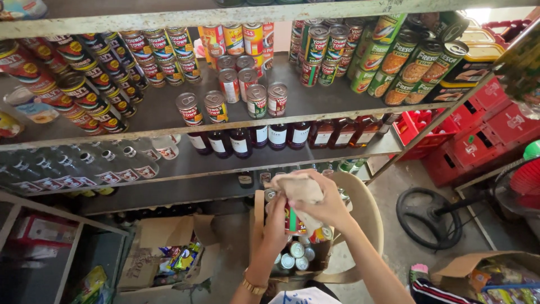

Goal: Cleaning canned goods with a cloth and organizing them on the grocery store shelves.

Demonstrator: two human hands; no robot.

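Both hands close on one red-labelled tin can [292, 220]: the left hand [277, 220] grips its side from below, fingers wrapped round the label, while the right hand [329, 205] presses a crumpled beige cloth [298, 187] over the can's top. The can is held upright just above an open cardboard box [260, 214] that rests on a cream plastic chair [365, 217]. Inside the box stand more tin cans [295, 256], packed close, their round silver lids showing. A gold-coloured bracelet [252, 287] circles the left wrist.

Behind the hands rises a grey shelving unit [315, 101] with a metal frame. Its upper board carries rows of cylindrical tins: red-labelled cans [107, 73] lying in diagonal lines at the left, small upright cans [247, 95] in the middle, and green-labelled cans [410, 62] stacked at the right. The board below holds dark glass bottles [264, 136] with white labels and, to the left, clear bottles [84, 166] lying in rows.

On the floor at the left sits a second open cardboard carton [147, 256] holding glossy, colourful sachets [180, 256]. At the right stand red plastic crates [484, 129] and the round black base of a fan [428, 218]. Another cardboard box [467, 264] with bright packets lies at the lower right corner.
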